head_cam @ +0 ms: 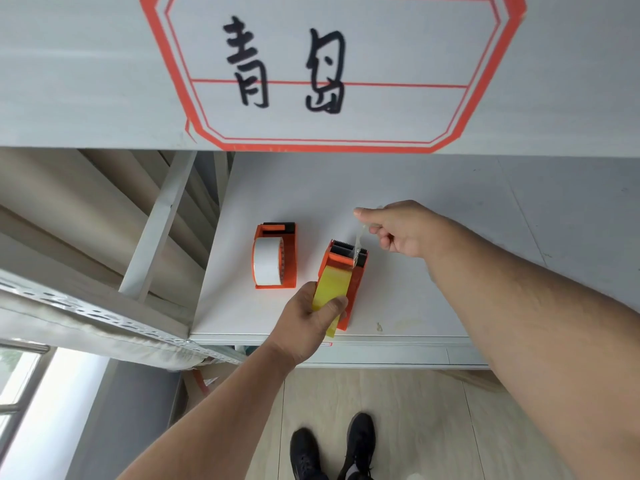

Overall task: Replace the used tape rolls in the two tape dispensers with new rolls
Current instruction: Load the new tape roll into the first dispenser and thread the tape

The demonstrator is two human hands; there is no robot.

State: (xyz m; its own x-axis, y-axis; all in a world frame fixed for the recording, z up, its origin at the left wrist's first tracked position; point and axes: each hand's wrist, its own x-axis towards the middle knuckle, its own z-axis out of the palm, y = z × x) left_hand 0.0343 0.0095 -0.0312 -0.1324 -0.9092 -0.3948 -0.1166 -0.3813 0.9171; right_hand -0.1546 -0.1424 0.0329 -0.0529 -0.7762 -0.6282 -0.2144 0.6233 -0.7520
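Two orange tape dispensers stand on a white shelf (433, 271). The left dispenser (291, 258) carries a white tape roll (268, 261) and nobody touches it. The right dispenser (355, 282) carries a yellowish clear tape roll (334, 285). My left hand (311, 320) grips that roll and the dispenser's near end from above. My right hand (398, 230) pinches the free end of the clear tape strip (358, 239), which runs up from the black cutter end of the right dispenser.
An upper shelf edge with a large orange-bordered label (329, 71) with handwritten characters overhangs the work area. A metal rack frame (159, 223) and curtain lie to the left. Below the shelf's front edge are the wooden floor and my black shoes (332, 448).
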